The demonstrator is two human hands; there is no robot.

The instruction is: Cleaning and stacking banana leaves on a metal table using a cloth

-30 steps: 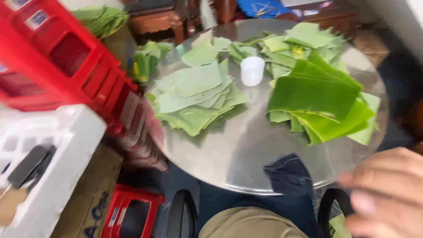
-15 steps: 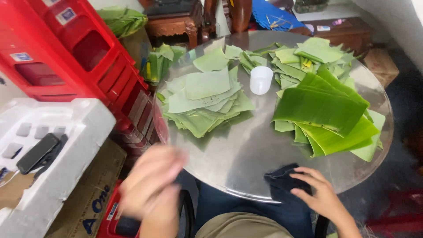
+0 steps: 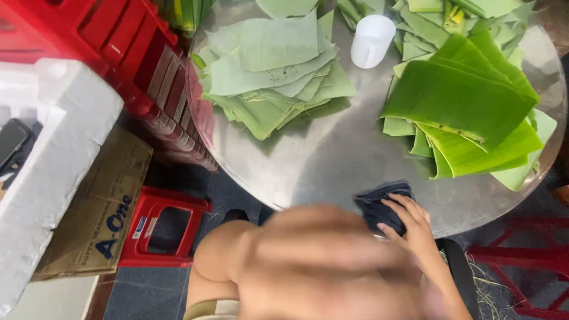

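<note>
The right hand (image 3: 415,228) grips a dark blue cloth (image 3: 379,204) at the near edge of the round metal table (image 3: 332,160), fingers curled over its folds. The left hand (image 3: 320,261) is a blur close to the camera, and its fingers cannot be made out. Beyond the cloth on the table lie a pale stack of cut banana leaves (image 3: 272,71), a brighter green stack (image 3: 468,106) and a white plastic cup (image 3: 370,40). The work looks like wiping; sweeping the cloth over the bare metal would need a firm, flat press.
</note>
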